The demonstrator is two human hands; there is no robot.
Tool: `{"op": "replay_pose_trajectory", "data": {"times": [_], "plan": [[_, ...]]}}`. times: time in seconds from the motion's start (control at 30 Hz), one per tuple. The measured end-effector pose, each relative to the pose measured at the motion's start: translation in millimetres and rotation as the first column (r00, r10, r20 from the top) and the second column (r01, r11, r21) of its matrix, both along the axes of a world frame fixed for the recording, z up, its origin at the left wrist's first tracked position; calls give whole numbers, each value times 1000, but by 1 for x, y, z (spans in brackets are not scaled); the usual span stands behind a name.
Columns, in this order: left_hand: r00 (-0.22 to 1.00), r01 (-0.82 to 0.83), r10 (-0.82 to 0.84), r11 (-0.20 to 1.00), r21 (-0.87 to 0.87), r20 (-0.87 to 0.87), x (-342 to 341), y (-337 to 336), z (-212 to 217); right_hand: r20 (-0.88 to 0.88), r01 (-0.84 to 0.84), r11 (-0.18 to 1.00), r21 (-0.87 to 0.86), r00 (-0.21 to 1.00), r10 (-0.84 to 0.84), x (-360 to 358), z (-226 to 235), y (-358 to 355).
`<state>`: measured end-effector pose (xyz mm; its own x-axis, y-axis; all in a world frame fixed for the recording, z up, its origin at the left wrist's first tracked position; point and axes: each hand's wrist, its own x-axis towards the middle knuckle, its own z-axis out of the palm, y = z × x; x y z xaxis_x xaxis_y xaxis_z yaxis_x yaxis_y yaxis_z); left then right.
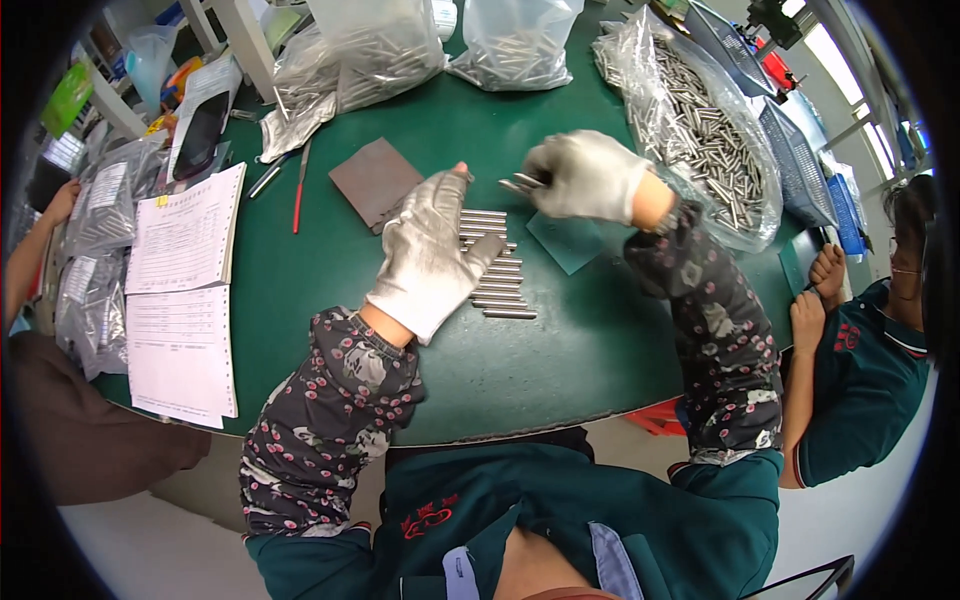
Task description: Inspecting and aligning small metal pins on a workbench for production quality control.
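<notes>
My left hand (425,255), in a pale glove with a worn, silvery palm side, lies over the left ends of a row of short metal pins (505,290). Its fingers are stretched out and the thumb stands apart, reaching over the pins. The pins lie side by side on the green table, and the hand hides some of them. To the upper right, my right hand (588,178), also gloved, is closed, with a few metal pins (518,183) sticking out from its fingers. A brown square sheet (372,178) lies beside my left fingers, and a green square sheet (566,243) below my right hand.
A large clear bag of loose metal pins (705,140) lies open at the right. More filled bags (515,55) stand at the back. Printed papers (180,290) and a red-handled tool (299,195) are at the left. A co-worker (865,345) sits on the right.
</notes>
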<state>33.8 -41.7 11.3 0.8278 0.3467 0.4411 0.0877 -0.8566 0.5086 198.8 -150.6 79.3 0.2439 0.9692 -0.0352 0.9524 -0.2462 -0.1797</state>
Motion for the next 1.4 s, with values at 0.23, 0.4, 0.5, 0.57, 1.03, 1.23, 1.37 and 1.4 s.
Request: {"op": "replay_pose_trajectory", "data": {"times": [0.23, 0.4, 0.5, 0.57, 1.03, 1.23, 1.37, 1.4], "plan": [[993, 93, -78, 974, -204, 85, -2, 11, -14, -111, 2, 979, -205, 994, -26, -5, -18, 56], [994, 107, -108, 962, -253, 10, -4, 10, -8, -176, -32, 999, 10, 984, 33, -3, -35, 41], [988, 156, -154, 929, -335, 31, 0, 8, -1, -197, -38, 995, 89, 979, 55, -9, -32, 25], [981, 188, -169, 952, -242, 96, 0, 12, -9, -155, 3, 996, 88, 988, 11, -13, -28, 19], [945, 256, -171, 918, 305, -279, 1, 4, -4, 327, 743, 666, -59, 645, -691, 90, -5, -190], [953, 260, -188, 910, 323, -236, -2, 11, -10, 336, 750, 648, -131, 649, -683, 90, -11, -187], [955, 256, -189, 915, 312, -230, -2, 9, -9, 397, 751, 623, -219, 652, -646, 84, -9, -184], [955, 260, -196, 916, 306, -223, -1, 8, -8, 417, 739, 631, -236, 663, -621, 84, -8, -185]]}}
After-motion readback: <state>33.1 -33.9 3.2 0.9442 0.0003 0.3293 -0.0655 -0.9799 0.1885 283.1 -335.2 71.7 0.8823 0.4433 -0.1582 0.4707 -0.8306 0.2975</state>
